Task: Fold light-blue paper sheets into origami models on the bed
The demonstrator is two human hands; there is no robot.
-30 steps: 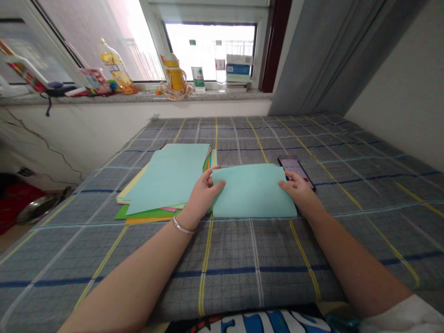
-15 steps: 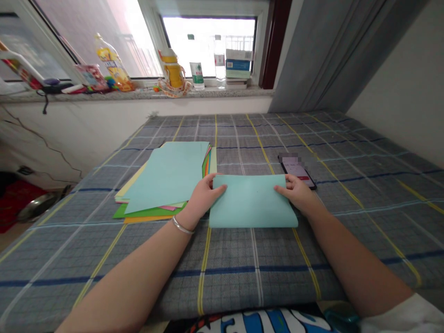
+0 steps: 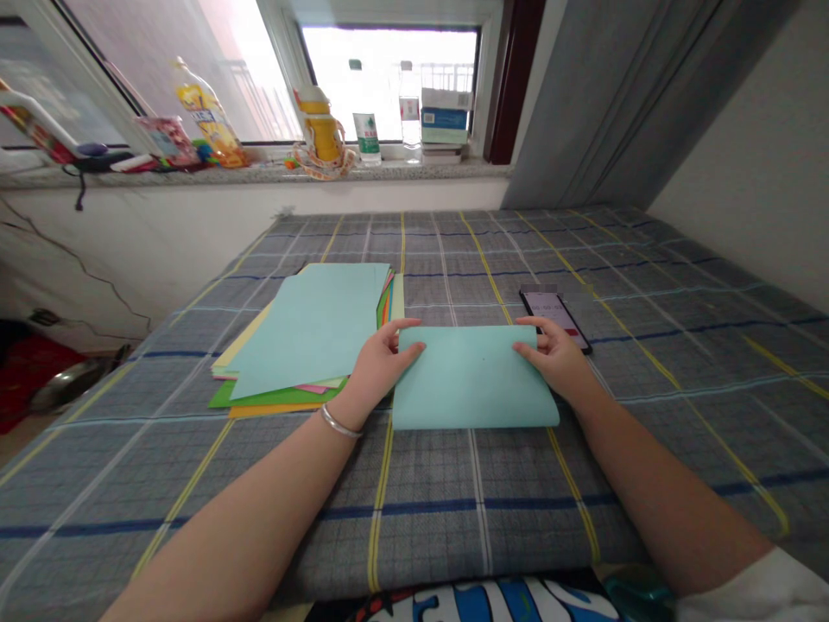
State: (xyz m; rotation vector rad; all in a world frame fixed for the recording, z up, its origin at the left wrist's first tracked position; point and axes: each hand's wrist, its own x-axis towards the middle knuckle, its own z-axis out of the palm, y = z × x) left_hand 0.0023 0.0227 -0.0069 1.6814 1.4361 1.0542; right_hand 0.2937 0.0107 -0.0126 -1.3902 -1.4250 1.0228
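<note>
Plaid cloth (image 3: pixel 440 484) spreads before a bright window (image 3: pixel 389 47), with a loose stack of coloured paper (image 3: pixel 317 328) lying at left, pale blue on top and green and orange edges showing. Just beside it, a person's left hand (image 3: pixel 380 358), a silver bracelet (image 3: pixel 338 422) at the wrist, pinches the far left corner of a bent pale blue sheet (image 3: pixel 475 384) held between the 2 hands over the cloth. The right hand (image 3: pixel 562 354) grips the far right corner, thumb on top; a phone (image 3: pixel 553 313) lies just beyond.
</note>
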